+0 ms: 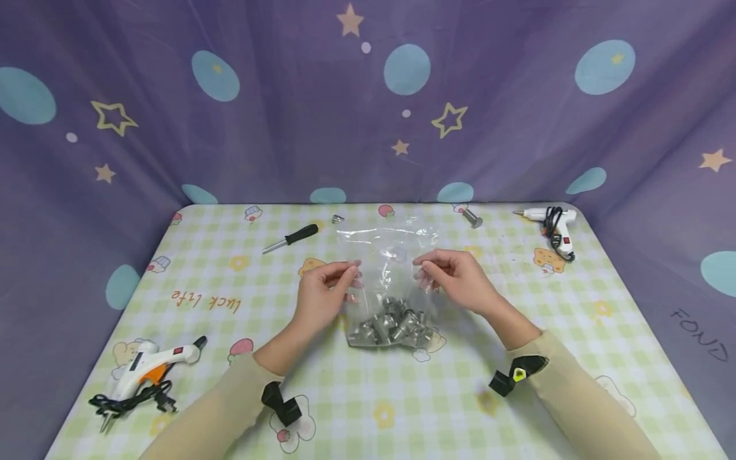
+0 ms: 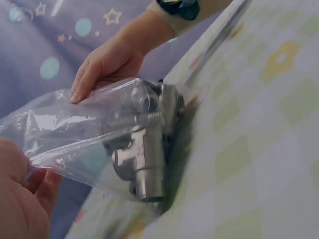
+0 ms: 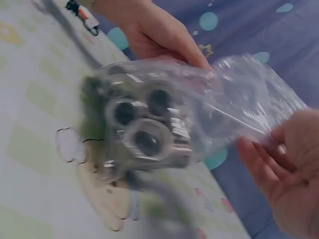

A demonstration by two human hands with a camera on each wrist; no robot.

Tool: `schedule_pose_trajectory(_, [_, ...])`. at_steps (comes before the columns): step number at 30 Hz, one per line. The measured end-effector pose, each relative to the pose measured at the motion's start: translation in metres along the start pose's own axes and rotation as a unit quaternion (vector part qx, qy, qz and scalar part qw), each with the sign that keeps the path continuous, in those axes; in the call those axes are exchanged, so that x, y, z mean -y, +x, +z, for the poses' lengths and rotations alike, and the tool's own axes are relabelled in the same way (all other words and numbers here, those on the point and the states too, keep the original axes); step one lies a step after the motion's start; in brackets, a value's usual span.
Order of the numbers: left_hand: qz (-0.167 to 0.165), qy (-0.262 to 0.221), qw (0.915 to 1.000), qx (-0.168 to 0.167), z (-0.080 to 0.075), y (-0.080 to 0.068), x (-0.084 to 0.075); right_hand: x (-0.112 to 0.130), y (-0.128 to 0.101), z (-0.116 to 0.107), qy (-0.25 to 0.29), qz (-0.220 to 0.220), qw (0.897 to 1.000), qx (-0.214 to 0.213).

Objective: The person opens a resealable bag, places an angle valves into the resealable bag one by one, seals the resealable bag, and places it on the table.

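Observation:
A clear plastic bag stands on the table, and several grey metal fittings are heaped at its bottom. My left hand pinches the bag's left edge near the top. My right hand pinches the right edge at about the same height. In the left wrist view my left hand grips the film of the bag, with the fittings beyond it and the right hand on the far side. The right wrist view shows my right hand, the bag, the fittings and the left hand.
A black-handled screwdriver lies at the back left, with a small metal nut near it. A metal bolt and a white glue gun lie at the back right. Another glue gun with a coiled cord lies front left. Purple curtains surround the table.

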State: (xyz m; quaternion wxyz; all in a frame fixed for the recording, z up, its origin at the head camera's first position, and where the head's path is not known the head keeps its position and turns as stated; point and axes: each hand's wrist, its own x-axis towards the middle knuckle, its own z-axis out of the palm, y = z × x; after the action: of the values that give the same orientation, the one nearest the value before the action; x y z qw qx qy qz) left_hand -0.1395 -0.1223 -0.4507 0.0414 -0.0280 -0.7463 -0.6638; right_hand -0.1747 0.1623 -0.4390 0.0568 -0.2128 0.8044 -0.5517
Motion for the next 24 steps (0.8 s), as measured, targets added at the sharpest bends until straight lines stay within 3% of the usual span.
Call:
schedule_pose_trajectory(3, [-0.047,-0.014,0.9986,-0.018,0.002,0.012,0.01,-0.008,0.002,0.007,-0.003,0.045,0.998,-0.036])
schedule_pose_trajectory(6, [-0.107,-0.023,0.9937,-0.026,0.002,0.018,0.018,-0.017,-0.002,0.012,-0.027,0.093,0.995,-0.02])
schedule_pose_trajectory(11, [-0.169,0.004,0.985,0.033,-0.003,0.014,0.024,-0.024,-0.014,0.018,-0.061,0.133,0.988,0.049])
schedule_pose_trajectory(17, [-0.164,0.044,0.9798,0.106,-0.006,0.009,0.027,-0.025,-0.013,0.021,-0.061,0.13,0.989,0.025])
schedule_pose_trajectory(24, [-0.151,0.053,0.9825,0.095,-0.004,0.015,0.033,-0.028,0.001,0.025,-0.148,0.089,0.985,-0.008])
